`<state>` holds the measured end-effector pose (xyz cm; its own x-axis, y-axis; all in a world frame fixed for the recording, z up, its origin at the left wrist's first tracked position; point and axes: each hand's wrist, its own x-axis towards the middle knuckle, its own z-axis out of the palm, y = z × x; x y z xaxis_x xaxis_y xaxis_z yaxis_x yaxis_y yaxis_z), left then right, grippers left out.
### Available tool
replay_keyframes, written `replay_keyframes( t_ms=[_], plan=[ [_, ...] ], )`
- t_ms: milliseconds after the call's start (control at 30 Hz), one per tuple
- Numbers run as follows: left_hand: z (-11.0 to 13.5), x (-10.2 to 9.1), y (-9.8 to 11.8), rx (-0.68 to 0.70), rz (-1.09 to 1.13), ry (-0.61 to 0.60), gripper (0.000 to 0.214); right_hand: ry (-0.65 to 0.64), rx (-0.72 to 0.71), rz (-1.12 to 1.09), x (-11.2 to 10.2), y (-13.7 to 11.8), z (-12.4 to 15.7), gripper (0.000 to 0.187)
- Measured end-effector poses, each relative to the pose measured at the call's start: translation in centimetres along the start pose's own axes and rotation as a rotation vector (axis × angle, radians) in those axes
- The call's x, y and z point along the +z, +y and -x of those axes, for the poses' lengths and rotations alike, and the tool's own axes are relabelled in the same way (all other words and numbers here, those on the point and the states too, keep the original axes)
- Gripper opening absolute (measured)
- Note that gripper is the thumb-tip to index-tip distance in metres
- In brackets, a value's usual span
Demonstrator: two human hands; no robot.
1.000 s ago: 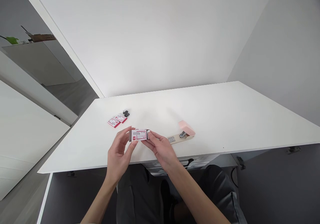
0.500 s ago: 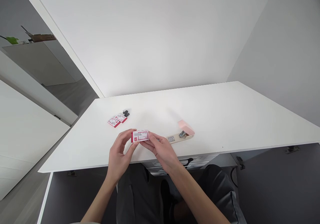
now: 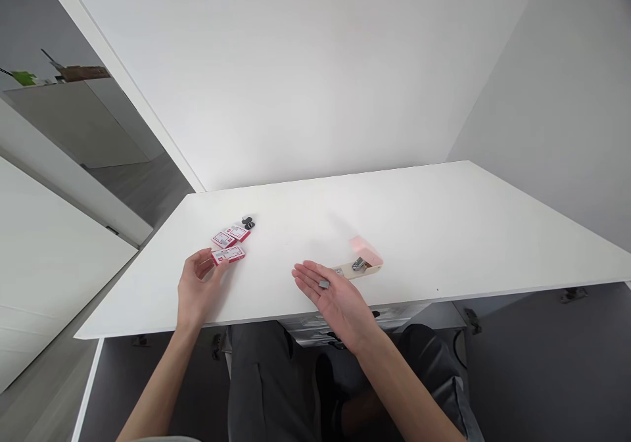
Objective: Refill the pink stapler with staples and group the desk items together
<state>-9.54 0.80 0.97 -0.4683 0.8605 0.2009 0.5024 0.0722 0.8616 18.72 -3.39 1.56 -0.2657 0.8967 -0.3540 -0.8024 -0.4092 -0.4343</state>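
Observation:
My left hand (image 3: 199,283) pinches a small red and white staple box (image 3: 228,255) at its near end, low over the white table (image 3: 444,231), beside two similar boxes (image 3: 229,236). My right hand (image 3: 329,294) lies palm up with the fingers stretched out, and a small grey strip of staples (image 3: 324,285) rests on the palm. Just right of that hand a pink stapler (image 3: 362,263) lies opened on the table, its metal magazine showing.
A small black object (image 3: 248,221) sits behind the boxes. The table's front edge runs just below my hands, with my dark-trousered legs under it. White walls close the back and right; a gap opens at the left.
Both hands held the staple box together before. My left hand has carried the box left toward the other boxes, and my right hand has turned palm up with staples on it.

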Motion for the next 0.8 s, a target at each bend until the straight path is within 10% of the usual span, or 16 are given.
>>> replay_keyframes(
  t_ms=[500,667,800],
  plan=[
    [-2.6,-3.1,-3.5,0.177,-0.407,-0.127,0.070,-0.074,0.039,-0.008,-0.6,0.1,-0.1,0.021],
    [-0.5,-1.7,-2.0,0.395,-0.395,0.053,0.049,-0.083,0.031,0.007,-0.4,0.3,0.0,0.019],
    [3.2,0.6,1.3,0.676,-0.239,-0.083,0.023,-0.100,0.042,-0.009,-0.4,0.8,-0.2,0.022]
  ],
)
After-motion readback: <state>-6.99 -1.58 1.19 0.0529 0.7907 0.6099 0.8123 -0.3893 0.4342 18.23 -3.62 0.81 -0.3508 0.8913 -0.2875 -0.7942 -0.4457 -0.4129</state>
